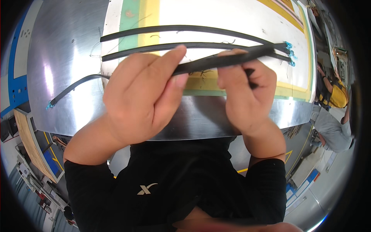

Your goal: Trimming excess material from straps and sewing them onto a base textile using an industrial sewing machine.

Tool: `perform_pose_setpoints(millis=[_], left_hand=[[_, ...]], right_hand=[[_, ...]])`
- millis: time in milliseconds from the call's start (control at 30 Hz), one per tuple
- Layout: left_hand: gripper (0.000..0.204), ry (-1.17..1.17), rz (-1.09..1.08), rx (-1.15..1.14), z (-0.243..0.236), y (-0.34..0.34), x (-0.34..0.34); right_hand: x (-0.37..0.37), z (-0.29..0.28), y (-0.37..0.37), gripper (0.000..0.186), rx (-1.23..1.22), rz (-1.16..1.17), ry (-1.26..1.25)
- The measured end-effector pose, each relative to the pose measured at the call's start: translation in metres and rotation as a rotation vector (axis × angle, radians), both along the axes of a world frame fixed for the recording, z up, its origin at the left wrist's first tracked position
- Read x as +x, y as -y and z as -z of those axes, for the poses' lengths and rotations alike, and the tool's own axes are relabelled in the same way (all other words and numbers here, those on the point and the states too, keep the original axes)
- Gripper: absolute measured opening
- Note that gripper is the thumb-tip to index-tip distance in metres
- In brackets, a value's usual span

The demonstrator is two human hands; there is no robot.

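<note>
Between my two hands runs a flat black strip [208, 63], slanting up to the right above the board. My left hand [135, 94] pinches it between thumb and fingers. The fingers of my right hand [249, 92] are closed around it farther along. A small dark piece [252, 77] shows within the right hand; its kind is unclear. Two more black strips [181, 28] [154, 48] lie side by side on the board, with light-blue tips [289, 45] at the right. Left of my left hand, a black length [77, 83] ends in a blue tip; my hand hides where it leads.
Beneath the strips is a white board [216, 15] with green and yellow borders, set on a shiny metal table [65, 65]. Loose dark threads [199, 73] are scattered on it. At the right, other people [332, 123] are near the table. A wooden-edged unit [34, 143] stands lower left.
</note>
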State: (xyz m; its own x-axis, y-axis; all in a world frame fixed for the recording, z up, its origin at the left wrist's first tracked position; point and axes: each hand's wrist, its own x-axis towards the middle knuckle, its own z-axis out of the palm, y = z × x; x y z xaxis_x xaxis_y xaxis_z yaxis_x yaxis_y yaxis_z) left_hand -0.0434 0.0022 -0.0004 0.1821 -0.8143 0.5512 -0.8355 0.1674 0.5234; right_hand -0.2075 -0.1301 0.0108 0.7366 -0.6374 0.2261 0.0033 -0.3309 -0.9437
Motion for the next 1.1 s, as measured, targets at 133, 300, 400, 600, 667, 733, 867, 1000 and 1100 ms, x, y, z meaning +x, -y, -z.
perform_pose_setpoints(millis=[133,300,400,600,667,733,867,1000,1100], left_hand=[[0.027,-0.228,0.049,0.077,-0.003,0.001,0.008],[0.014,-0.697,-0.053,0.148,0.000,-0.003,0.004],[0.013,-0.852,-0.079,0.231,-0.006,0.000,-0.003],[0.012,-0.724,-0.023,0.215,-0.003,-0.003,0.003],[0.016,-0.682,-0.013,0.285,-0.008,-0.003,0.004],[0.014,-0.684,-0.022,0.288,-0.011,-0.002,0.001],[0.014,-0.590,-0.014,0.297,-0.012,-0.003,0.001],[0.014,-0.560,0.005,0.250,-0.010,-0.003,0.001],[0.014,-0.562,0.010,0.247,-0.009,-0.003,0.002]], right_hand=[[0.004,-0.004,0.010,0.007,0.306,0.135,0.071],[-0.009,-0.014,0.042,0.026,0.414,0.218,0.272],[-0.012,-0.026,0.028,0.037,0.091,0.135,0.023],[-0.001,-0.029,-0.005,0.012,-0.079,-0.122,-0.299],[0.000,-0.029,-0.008,0.012,0.012,-0.083,-0.398],[0.000,-0.029,-0.007,0.011,0.045,-0.073,-0.423],[0.000,-0.027,-0.006,0.011,-0.031,-0.100,-0.393],[-0.001,-0.027,-0.006,0.011,-0.036,-0.100,-0.385],[-0.001,-0.029,-0.007,0.011,0.004,-0.087,-0.408]])
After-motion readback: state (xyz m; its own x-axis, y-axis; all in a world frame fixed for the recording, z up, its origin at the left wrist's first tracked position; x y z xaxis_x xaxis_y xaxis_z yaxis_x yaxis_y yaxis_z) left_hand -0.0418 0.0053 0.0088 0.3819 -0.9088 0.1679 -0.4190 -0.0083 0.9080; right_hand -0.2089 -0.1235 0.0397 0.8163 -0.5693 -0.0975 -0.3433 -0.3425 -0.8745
